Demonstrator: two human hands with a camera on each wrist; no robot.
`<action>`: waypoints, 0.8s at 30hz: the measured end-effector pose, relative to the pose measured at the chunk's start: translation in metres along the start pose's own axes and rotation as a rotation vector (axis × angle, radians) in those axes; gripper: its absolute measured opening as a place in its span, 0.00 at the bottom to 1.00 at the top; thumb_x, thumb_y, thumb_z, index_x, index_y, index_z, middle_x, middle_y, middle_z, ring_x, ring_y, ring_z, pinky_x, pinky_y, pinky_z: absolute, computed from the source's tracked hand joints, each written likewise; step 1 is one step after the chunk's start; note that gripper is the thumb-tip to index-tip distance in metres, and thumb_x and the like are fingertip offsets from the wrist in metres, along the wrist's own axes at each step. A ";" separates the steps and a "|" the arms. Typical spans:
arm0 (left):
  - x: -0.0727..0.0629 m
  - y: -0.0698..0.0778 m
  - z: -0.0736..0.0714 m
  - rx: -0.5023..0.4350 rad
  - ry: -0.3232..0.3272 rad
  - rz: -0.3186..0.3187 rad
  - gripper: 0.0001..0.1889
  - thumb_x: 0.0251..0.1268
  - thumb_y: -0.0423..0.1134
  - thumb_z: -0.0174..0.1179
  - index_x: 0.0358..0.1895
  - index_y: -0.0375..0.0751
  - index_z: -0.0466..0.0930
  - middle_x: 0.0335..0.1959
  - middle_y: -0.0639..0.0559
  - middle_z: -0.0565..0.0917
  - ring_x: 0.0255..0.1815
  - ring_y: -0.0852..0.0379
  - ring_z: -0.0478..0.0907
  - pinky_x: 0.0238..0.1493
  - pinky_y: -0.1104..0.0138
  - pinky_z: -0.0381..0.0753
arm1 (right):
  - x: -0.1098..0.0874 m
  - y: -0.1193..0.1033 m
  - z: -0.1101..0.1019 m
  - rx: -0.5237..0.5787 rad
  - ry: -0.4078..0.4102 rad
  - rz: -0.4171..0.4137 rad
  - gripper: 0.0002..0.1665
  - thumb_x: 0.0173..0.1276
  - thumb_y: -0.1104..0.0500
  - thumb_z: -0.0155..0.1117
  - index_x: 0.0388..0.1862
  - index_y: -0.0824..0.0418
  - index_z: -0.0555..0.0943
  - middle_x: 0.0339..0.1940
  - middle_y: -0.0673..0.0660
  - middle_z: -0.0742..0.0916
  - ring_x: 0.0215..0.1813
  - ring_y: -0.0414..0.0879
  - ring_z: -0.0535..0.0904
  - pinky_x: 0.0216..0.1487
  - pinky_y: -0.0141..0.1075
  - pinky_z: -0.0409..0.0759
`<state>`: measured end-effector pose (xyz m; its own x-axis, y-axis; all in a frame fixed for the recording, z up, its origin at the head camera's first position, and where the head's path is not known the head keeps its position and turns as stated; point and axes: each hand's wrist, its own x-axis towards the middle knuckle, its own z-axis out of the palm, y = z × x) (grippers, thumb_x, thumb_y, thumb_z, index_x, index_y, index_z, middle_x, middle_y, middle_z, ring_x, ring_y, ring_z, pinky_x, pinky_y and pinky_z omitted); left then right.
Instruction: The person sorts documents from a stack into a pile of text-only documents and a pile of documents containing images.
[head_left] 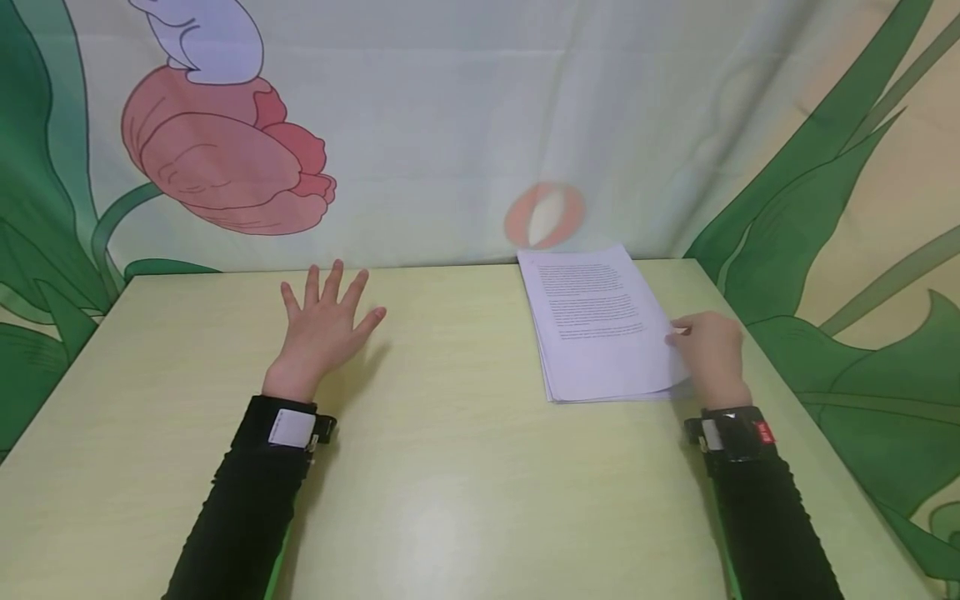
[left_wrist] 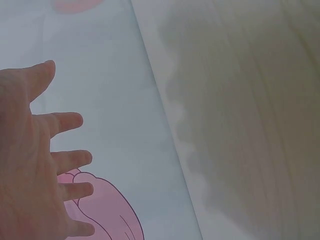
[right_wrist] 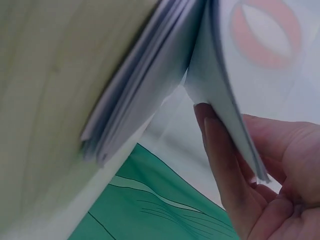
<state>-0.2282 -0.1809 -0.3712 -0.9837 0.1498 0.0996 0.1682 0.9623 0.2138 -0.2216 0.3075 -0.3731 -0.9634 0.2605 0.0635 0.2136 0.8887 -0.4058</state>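
Observation:
A stack of printed paper sheets (head_left: 600, 333) lies at the table's back right, its far edge by the curtain. My right hand (head_left: 708, 350) pinches the stack's right edge between thumb and fingers. In the right wrist view, several upper sheets (right_wrist: 215, 85) are lifted and bent away, while a thicker bundle of sheets (right_wrist: 135, 90) stays down by the table. The fingers (right_wrist: 217, 145) sit under the lifted part. My left hand (head_left: 318, 333) is over the left part of the table, fingers straight and spread, holding nothing; the left wrist view shows its palm (left_wrist: 25, 160).
A pale wooden table (head_left: 450, 467) spans the view. Behind it hangs a printed curtain (head_left: 435, 150) with a pink flower and green leaves, which also runs down past the table's right edge. Both sleeves carry a wrist strap with a camera.

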 end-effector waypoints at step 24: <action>-0.002 0.002 -0.002 0.003 -0.013 -0.008 0.38 0.70 0.63 0.40 0.76 0.47 0.48 0.76 0.34 0.42 0.75 0.29 0.31 0.63 0.31 0.24 | 0.001 0.001 0.007 0.082 -0.184 0.123 0.18 0.62 0.58 0.67 0.46 0.69 0.82 0.50 0.69 0.81 0.51 0.60 0.73 0.48 0.50 0.71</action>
<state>-0.2259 -0.1798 -0.3687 -0.9857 0.1453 0.0854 0.1605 0.9640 0.2121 -0.2234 0.3057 -0.3799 -0.9460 0.2847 -0.1551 0.3241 0.8189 -0.4736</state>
